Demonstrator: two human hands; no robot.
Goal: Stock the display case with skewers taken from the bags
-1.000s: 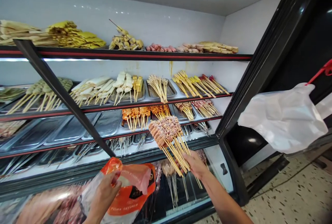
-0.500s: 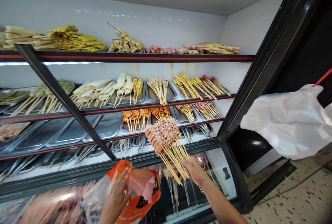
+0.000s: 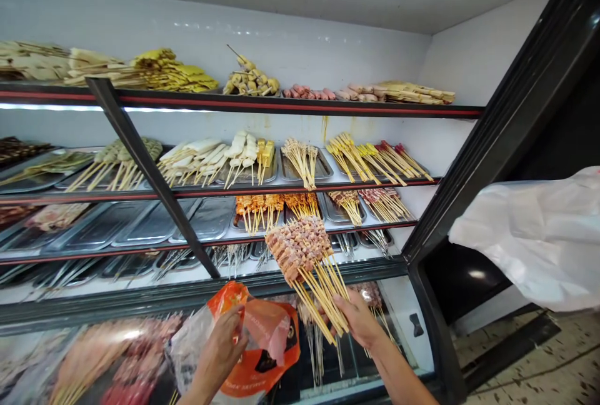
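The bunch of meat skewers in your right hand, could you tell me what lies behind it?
Behind the bunch of meat skewers in the right hand run the display case's shelves with steel trays; orange skewers show just above. The tray section directly behind stays covered.

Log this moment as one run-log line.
right hand: grip on meat skewers | left hand: grip on orange bag | behind: display case shelf
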